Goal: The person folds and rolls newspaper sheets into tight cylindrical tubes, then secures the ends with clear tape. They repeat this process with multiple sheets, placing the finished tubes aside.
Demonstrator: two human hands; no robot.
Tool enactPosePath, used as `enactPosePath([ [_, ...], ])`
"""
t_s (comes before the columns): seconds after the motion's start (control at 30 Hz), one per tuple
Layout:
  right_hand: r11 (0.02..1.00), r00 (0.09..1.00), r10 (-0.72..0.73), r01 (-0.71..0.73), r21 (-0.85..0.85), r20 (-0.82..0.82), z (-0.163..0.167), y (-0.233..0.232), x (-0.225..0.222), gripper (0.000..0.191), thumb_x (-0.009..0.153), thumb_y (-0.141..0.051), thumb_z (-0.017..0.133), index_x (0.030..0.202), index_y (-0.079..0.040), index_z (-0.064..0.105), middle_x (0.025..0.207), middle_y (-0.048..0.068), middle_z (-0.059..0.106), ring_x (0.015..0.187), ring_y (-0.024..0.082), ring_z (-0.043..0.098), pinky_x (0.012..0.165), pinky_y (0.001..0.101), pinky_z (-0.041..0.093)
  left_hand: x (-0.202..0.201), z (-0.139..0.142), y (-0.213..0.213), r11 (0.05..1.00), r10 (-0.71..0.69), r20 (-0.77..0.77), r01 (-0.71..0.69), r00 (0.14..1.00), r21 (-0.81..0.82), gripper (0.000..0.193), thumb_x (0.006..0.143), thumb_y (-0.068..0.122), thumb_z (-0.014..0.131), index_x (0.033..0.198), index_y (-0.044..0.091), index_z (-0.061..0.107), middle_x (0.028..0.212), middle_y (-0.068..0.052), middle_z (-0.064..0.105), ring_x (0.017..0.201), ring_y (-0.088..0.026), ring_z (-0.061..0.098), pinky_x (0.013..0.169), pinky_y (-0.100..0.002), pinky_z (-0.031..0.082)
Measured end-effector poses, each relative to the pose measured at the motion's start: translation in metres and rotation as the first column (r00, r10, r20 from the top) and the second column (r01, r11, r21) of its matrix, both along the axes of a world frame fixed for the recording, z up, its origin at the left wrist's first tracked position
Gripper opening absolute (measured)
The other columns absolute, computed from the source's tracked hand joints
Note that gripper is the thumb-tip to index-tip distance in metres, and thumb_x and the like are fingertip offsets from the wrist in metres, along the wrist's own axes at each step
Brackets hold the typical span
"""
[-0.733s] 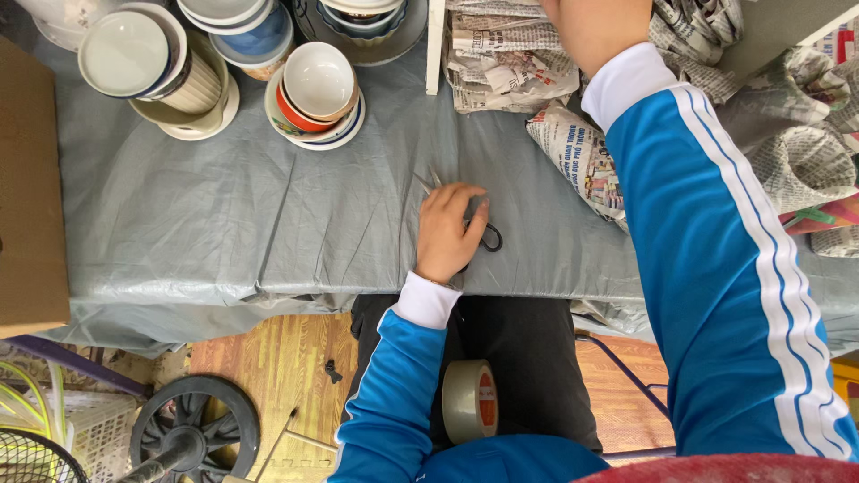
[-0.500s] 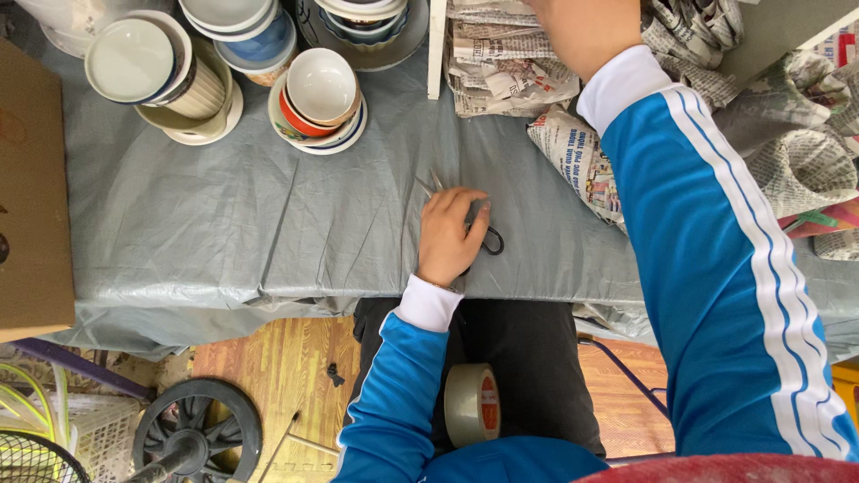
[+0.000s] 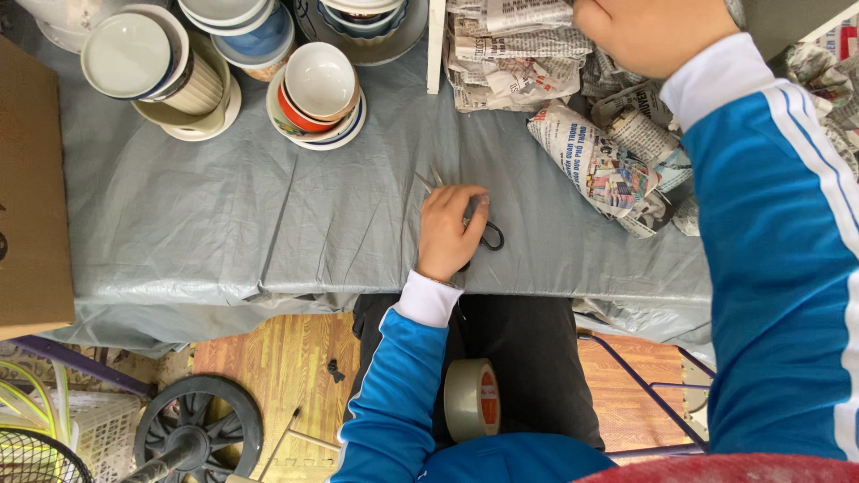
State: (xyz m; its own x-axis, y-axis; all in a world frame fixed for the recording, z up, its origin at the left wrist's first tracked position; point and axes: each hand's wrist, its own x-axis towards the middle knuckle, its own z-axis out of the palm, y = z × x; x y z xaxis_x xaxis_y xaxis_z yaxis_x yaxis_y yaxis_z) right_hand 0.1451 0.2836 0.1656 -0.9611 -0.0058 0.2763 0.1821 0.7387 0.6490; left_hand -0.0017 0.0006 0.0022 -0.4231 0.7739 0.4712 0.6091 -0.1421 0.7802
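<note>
Little has shifted since the earlier pictures: both hands stay where they were, and only the camera has drifted slightly. Seen from the head camera, the left hand lies palm down on the grey sheet covering the worktop, its fingers curled over a pair of scissors with black loop handles; the blade tips poke out just above the knuckles, and one handle loop shows to the right of the hand. Whether the fingers actually grip the scissors or merely rest on them I cannot tell. The right hand is at the top edge, clenched on crumpled newspaper in a heap there. Just below that hand lies a newspaper-wrapped bundle, well apart from the scissors. To the left stand stacks of bowls and lidded cups. A cardboard box sits at the left edge. Below the worktop, a roll of brown tape rests on the person's lap, and a black wheel stands on the wooden floor.
</note>
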Motion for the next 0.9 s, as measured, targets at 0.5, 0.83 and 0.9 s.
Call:
enactPosePath([
  [0.5,0.151,0.474,-0.641,-0.694,-0.704,-0.604,-0.15,-0.163,0.087,0.014,0.117,-0.015,0.055,0.11,-0.003,0.055,0.097,-0.006,0.053,0.081,0.004,0.042,0.074,0.02,0.035,0.0,-0.034,-0.006,0.829,-0.556,0.504,0.403,0.661,0.387,0.061,0.099,0.014,0.069,0.153,0.002,0.044,0.151,-0.007,0.056,0.143,-0.019,0.05,0.121,-0.035,0.038],
  [0.83,-0.18,0.582,-0.655,-0.74,-0.648,-0.483,-0.21,-0.2,0.058,0.074,0.102,-0.021,0.067,0.16,-0.008,0.023,0.149,0.009,0.051,0.116,0.019,0.064,0.096,0.0326,0.054,-0.004,-0.045,-0.012,0.966,-0.257,0.682,0.191,0.685,0.173,0.021,0.103,0.003,0.063,0.122,-0.001,0.073,0.111,-0.005,0.076,0.102,-0.011,0.068,0.091,-0.029,0.055],
  [0.9,-0.092,0.615,-0.583,-0.7,-0.709,-0.531,-0.204,-0.202,0.057,0.121,0.084,-0.017,0.086,0.167,-0.011,-0.001,0.167,0.011,0.032,0.121,0.023,0.062,0.097,0.0347,0.054,-0.004,-0.039,-0.016,0.98,-0.199,0.668,0.128,0.717,0.154,0.022,0.099,0.002,0.064,0.119,0.0,0.073,0.112,-0.005,0.075,0.102,-0.012,0.068,0.089,-0.029,0.055],
])
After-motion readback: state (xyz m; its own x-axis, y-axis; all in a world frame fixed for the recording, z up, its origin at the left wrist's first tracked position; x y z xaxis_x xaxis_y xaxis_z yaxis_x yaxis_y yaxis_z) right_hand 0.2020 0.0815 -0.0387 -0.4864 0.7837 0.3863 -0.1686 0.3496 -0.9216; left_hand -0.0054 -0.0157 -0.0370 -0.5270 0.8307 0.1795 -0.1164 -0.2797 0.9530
